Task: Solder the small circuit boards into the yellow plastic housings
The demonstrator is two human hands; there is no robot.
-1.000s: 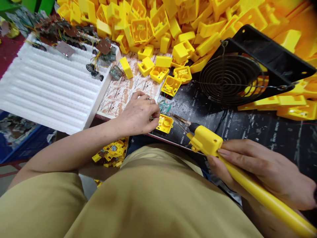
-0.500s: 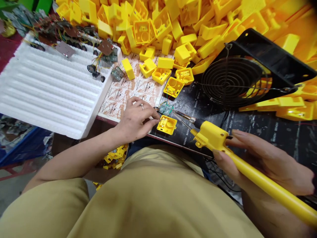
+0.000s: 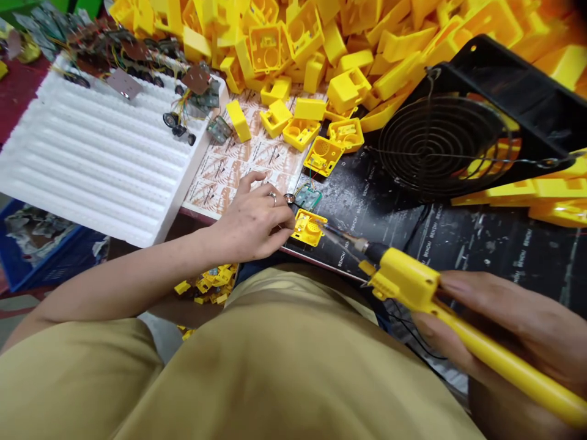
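My right hand grips a yellow-handled soldering iron that carries a thin second rod alongside its metal tip. The blurred tip end is at the right side of a small open yellow plastic case near the bench edge; whether they touch I cannot tell. At the case's left edge, the thumb and fingers of my left hand are pinched together, and what is between them is hidden. Just behind the case lies a green circuit board with thin wires, next to a small round speaker.
A black fan with a wire guard stands at the right. Yellow cases are heaped along the back. A white foam sheet at the left bears boards and speakers. Below it is a blue crate.
The soldering iron in my right hand has moved toward me and right, its tip from the circuit board to the yellow case. My left hand stays by the case. The view has shifted slightly.
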